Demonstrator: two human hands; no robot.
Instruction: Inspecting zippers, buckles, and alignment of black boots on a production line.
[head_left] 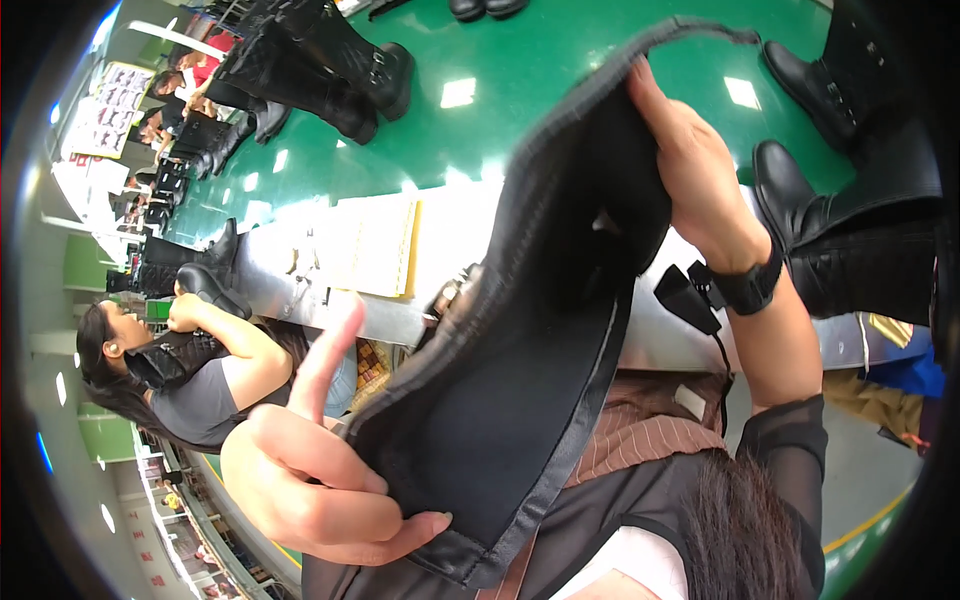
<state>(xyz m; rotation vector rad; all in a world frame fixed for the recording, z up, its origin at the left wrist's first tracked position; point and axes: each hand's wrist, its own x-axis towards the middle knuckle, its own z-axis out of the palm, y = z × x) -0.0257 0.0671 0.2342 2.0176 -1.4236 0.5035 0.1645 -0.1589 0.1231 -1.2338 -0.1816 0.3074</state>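
A black boot shaft [520,330] is stretched open between my hands, its dark inner side facing up. No sole shows on it. At the lower left, my left hand [310,480] grips one end with curled fingers and thumb, while its index finger points up, off the material. My right hand [690,165] holds the far end at the upper right. Its thumb presses the edge and its other fingers are partly hidden behind the material. A narrow strip curves away from the shaft's far edge, beyond my right thumb. A black band circles my right wrist.
Behind the shaft lies a silvery table [270,260] with a yellow-edged stack of sheets [375,245]. Black boots [320,65] stand at the back, and more boots [850,190] at the right. On the left, a co-worker [215,385] handles a boot [212,288].
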